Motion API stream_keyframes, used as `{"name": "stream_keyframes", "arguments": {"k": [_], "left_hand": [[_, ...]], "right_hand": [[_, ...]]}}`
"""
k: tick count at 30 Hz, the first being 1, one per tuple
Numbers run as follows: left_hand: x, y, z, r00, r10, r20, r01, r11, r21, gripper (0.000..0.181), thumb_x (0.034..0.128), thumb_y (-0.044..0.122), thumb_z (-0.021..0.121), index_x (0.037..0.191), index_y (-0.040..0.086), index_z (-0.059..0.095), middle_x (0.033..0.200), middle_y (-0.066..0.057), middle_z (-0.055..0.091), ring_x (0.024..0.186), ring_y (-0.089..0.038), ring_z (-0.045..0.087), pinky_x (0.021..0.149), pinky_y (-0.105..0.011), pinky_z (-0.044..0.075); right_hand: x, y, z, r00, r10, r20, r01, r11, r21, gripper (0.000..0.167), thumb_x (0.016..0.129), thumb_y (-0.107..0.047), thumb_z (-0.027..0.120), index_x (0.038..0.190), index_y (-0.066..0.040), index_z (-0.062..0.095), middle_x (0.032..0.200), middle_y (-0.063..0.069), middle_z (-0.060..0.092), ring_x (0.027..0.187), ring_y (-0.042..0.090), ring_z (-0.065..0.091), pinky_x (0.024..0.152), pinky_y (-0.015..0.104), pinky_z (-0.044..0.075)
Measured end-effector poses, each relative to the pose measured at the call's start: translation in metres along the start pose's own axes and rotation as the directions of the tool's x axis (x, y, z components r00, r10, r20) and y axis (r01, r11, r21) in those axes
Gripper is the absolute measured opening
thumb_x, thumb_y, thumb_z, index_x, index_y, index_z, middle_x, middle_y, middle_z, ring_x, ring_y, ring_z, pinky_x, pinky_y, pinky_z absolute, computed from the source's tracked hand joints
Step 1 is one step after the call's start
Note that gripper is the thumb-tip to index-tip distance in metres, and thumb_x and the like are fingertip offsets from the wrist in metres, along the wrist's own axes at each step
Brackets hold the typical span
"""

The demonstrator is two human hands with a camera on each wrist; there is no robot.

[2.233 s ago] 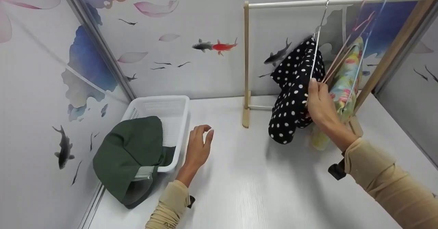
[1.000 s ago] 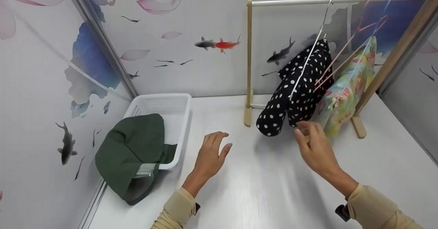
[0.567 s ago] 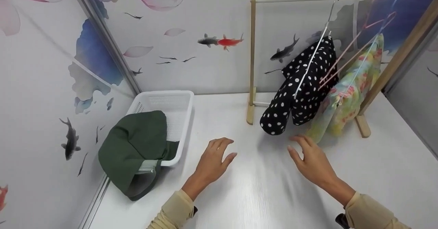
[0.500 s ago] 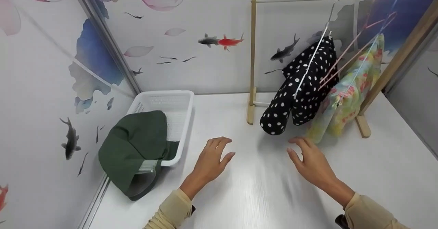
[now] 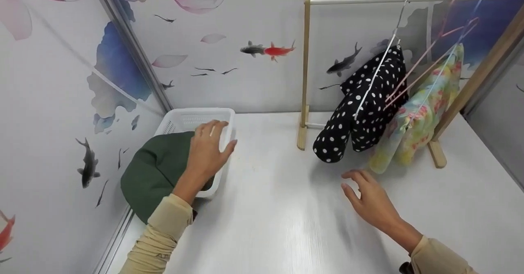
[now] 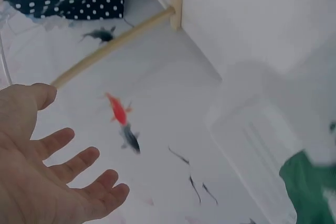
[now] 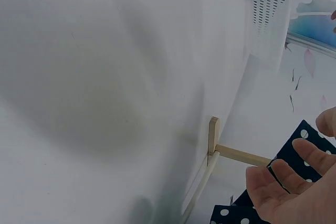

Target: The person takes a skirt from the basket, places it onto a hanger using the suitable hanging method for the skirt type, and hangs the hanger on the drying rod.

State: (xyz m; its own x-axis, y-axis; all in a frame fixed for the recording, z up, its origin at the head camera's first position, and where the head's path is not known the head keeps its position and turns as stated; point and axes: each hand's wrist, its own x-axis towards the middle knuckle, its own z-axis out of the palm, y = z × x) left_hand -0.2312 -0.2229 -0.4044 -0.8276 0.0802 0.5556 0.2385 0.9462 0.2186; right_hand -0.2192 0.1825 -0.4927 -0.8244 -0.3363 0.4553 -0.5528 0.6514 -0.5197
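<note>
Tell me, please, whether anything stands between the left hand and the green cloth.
Nothing visible does: the left hand hovers over the basket, overlapping the green cloth in the head view, with no other object between them.

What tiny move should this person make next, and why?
Probably lower the left hand to grip the green cloth: that hand is open and holds nothing, and the head view shows it in front of the white basket, where the cloth spills over the edge. The dotted garment and flowered garment already hang on the rack.
</note>
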Motion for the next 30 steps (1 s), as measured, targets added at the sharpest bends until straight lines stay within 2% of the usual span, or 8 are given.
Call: {"name": "stream_keyframes", "arguments": {"k": [5,8,11,15,18,24,27,30], "left_hand": [[0.007,-0.035,-0.022,0.986,-0.152,0.066,0.149,0.988,0.046,0.054,0.0915,0.034,0.067,0.136,0.007,0.052,0.137,-0.018,0.048,0.125,-0.041,0.039,0.091,-0.062,0.038],[0.002,-0.059,-0.028,0.953,-0.267,0.145,0.258,0.963,0.08,0.059,0.0924,0.034,0.066,0.141,0.007,0.046,0.142,-0.022,0.04,0.129,-0.047,0.032,0.094,-0.067,0.032],[-0.008,-0.085,-0.032,0.877,-0.403,0.261,0.381,0.915,0.131,0.067,0.0941,0.034,0.063,0.147,0.004,0.035,0.148,-0.029,0.026,0.132,-0.056,0.019,0.097,-0.073,0.023],[-0.024,-0.119,-0.033,0.728,-0.556,0.402,0.515,0.83,0.216,0.079,0.0946,0.037,0.061,0.151,-0.001,0.02,0.149,-0.038,0.009,0.131,-0.065,0.004,0.095,-0.079,0.013],[-0.036,-0.14,-0.027,0.662,-0.609,0.437,0.563,0.789,0.247,0.079,0.095,0.033,0.06,0.151,-0.003,0.017,0.147,-0.041,0.01,0.13,-0.066,0.007,0.094,-0.08,0.013],[-0.051,-0.165,-0.022,0.632,-0.702,0.328,0.663,0.709,0.24,0.081,0.0969,0.022,0.059,0.153,-0.001,0.004,0.145,-0.044,0.0,0.126,-0.067,0.015,0.095,-0.077,0.019],[-0.055,-0.17,-0.023,0.611,-0.731,0.305,0.694,0.679,0.239,0.076,0.0999,0.017,0.052,0.151,-0.004,0.0,0.142,-0.047,0.008,0.123,-0.066,0.024,0.095,-0.073,0.024],[-0.058,-0.172,-0.023,0.628,-0.738,0.247,0.702,0.674,0.231,0.049,0.1008,0.008,0.044,0.142,-0.012,0.027,0.129,-0.044,0.034,0.111,-0.06,0.042,0.087,-0.068,0.037]], "right_hand": [[-0.001,-0.005,0.002,1.0,0.0,0.028,-0.001,1.0,0.016,0.02,0.096,-0.018,0.064,0.114,-0.012,0.064,0.119,0.003,0.059,0.104,0.02,0.06,0.073,0.039,0.052],[-0.003,-0.009,0.005,0.999,0.001,0.05,-0.002,1.0,0.027,0.021,0.095,-0.019,0.064,0.115,-0.013,0.064,0.119,0.002,0.059,0.104,0.019,0.059,0.073,0.038,0.052],[-0.005,-0.011,0.008,0.998,0.0,0.064,-0.003,0.999,0.04,0.021,0.095,-0.018,0.065,0.115,-0.014,0.064,0.118,0.0,0.059,0.104,0.016,0.058,0.074,0.036,0.052],[-0.007,-0.012,0.012,0.996,-0.001,0.085,-0.005,0.997,0.072,0.021,0.094,-0.017,0.066,0.115,-0.015,0.064,0.119,-0.001,0.059,0.104,0.015,0.058,0.075,0.036,0.053],[-0.009,-0.012,0.014,0.995,0.001,0.095,-0.009,0.996,0.087,0.02,0.094,-0.016,0.066,0.115,-0.016,0.064,0.118,-0.001,0.059,0.105,0.014,0.058,0.075,0.038,0.052],[-0.009,-0.01,0.017,0.994,-0.002,0.106,-0.007,0.996,0.085,0.019,0.094,-0.013,0.066,0.113,-0.016,0.064,0.117,-0.002,0.058,0.106,0.013,0.058,0.075,0.036,0.053],[-0.011,-0.008,0.018,0.993,0.008,0.117,-0.017,0.997,0.077,0.022,0.094,-0.013,0.066,0.115,-0.017,0.063,0.119,-0.002,0.058,0.105,0.014,0.058,0.075,0.034,0.053],[-0.013,-0.007,0.018,0.993,0.023,0.119,-0.032,0.997,0.076,0.024,0.093,-0.011,0.066,0.117,-0.017,0.063,0.118,-0.002,0.058,0.104,0.014,0.057,0.075,0.035,0.053]]}}
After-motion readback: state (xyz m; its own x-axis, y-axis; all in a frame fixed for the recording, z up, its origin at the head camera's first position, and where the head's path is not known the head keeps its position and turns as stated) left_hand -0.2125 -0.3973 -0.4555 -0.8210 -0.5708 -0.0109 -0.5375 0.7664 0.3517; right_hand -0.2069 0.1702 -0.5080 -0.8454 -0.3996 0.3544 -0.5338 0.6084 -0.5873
